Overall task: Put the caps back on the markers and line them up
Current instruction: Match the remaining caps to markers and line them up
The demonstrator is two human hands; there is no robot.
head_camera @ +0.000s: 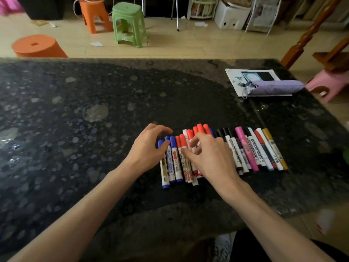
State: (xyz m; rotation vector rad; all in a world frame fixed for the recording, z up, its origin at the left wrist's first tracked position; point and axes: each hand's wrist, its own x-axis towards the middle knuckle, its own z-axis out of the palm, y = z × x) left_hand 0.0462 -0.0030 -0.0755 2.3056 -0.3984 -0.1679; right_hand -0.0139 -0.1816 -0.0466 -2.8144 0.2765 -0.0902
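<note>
Several capped markers lie side by side in a row on the dark stone table (pixel 94 114). Blue-capped markers (pixel 171 159) are at the left end, red-capped markers (pixel 190 135) in the middle, and black, pink (pixel 245 146), red and yellow (pixel 273 146) ones to the right. My left hand (pixel 147 148) rests at the row's left end, thumb against the blue markers, fingers curled and apart. My right hand (pixel 209 154) lies over the middle red markers with its fingertips touching them and hides part of them. Neither hand clearly grips a marker.
A white paper bag (pixel 236 80) with a purple pouch (pixel 275 86) on it lies at the table's far right. Beyond the table stand orange stools (pixel 37 46), a green stool (pixel 130 21) and a pink stool (pixel 328 82). The table's near edge is by my lap.
</note>
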